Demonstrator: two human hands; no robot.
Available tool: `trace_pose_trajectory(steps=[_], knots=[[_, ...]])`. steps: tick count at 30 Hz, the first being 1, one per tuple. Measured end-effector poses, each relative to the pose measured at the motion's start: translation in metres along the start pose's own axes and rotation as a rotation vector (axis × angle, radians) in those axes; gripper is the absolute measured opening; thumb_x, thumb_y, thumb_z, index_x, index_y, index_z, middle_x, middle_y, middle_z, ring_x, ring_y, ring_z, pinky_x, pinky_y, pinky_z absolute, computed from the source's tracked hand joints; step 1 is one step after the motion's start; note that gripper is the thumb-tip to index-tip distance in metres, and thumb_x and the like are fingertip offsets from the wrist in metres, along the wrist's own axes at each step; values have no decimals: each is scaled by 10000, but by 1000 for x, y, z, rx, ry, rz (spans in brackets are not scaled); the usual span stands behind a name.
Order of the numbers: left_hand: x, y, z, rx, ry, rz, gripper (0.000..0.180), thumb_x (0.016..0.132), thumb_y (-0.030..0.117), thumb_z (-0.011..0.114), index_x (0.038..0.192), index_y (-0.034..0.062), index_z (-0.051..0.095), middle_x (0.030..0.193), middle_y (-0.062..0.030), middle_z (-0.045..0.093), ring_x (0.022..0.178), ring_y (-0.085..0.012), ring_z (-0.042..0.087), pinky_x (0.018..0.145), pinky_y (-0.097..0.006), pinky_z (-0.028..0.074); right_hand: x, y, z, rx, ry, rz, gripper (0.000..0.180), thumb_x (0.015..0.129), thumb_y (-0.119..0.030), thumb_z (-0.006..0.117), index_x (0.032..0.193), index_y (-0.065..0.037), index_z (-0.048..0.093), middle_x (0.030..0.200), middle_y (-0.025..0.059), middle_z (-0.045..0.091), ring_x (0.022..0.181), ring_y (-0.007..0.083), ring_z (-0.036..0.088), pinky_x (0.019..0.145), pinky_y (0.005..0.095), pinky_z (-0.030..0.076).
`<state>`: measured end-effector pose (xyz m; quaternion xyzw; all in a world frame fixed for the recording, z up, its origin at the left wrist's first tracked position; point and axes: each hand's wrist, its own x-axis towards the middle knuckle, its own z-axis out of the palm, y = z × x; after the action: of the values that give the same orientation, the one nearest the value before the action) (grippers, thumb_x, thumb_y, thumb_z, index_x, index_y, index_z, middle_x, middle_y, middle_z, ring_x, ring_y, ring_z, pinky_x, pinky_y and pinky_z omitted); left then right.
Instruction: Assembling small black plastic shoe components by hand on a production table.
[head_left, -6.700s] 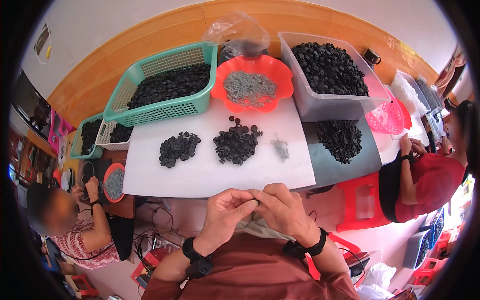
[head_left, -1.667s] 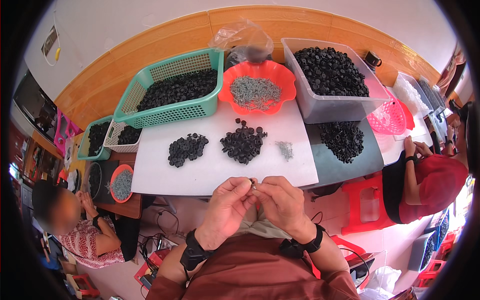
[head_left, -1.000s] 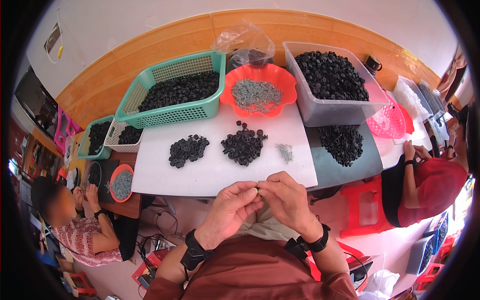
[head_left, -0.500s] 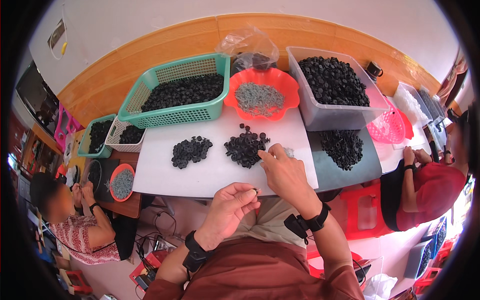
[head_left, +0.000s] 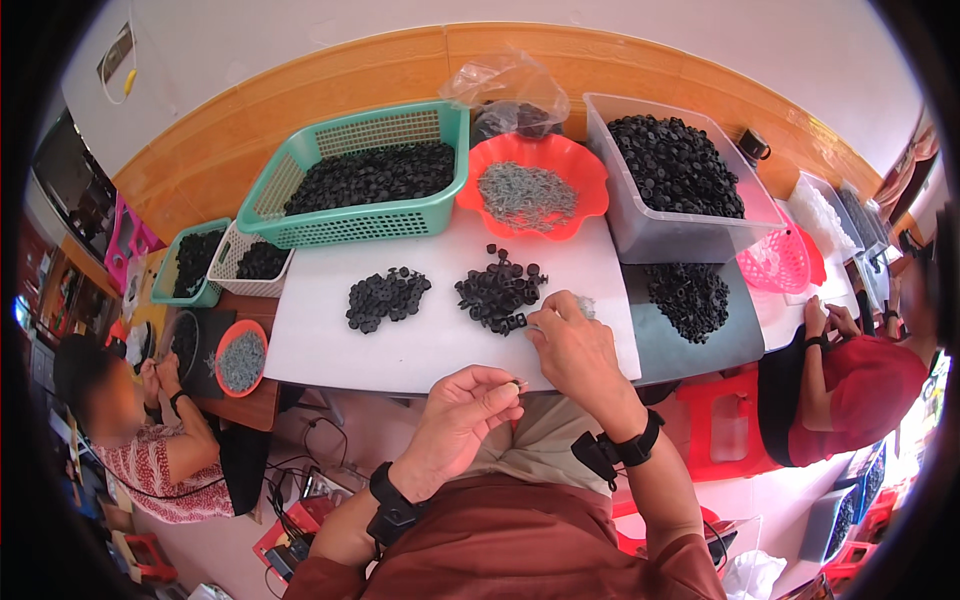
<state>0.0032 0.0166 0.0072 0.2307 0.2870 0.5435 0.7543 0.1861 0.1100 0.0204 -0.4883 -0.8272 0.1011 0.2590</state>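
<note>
Two hands work at the near edge of a white table [head_left: 420, 345]. The left hand [head_left: 468, 405] sits below the edge, over the lap, thumb and fingers pinched shut on a tiny pale part [head_left: 519, 382]; what kind of part is too small to tell. The right hand [head_left: 572, 345] reaches onto the table, fingertips drawn together at the right side of the middle pile [head_left: 498, 292] of black rings; whether they grip one I cannot tell. A smaller pile [head_left: 385, 297] lies to the left, well apart. Just beyond the right hand is a little grey heap [head_left: 584, 305]. Behind stand a green basket [head_left: 352, 225], an orange bowl [head_left: 590, 185] of grey bits and a clear tub [head_left: 660, 238] of black rings.
</note>
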Motion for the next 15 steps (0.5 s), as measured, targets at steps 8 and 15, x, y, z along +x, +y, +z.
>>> trace_pose_trajectory(steps=[8,15], knots=[[-3,-1,-4,15,-3,12,164,977,47,697,1141,43,686,1139,-108,724,1023,-159,694,887,-300,587,-2,-1,-5,67,37,-17,185,872,-127,740,1040,-53,714,1028,91,659,796,348,686,679,457,555],[-4,-2,-4,30,-2,15,155,976,51,700,1131,44,689,1138,-101,725,1035,-158,692,886,-300,587,1,-2,-6,20,-46,79,253,920,-153,682,1142,-34,668,1090,160,621,808,433,679,713,531,544]])
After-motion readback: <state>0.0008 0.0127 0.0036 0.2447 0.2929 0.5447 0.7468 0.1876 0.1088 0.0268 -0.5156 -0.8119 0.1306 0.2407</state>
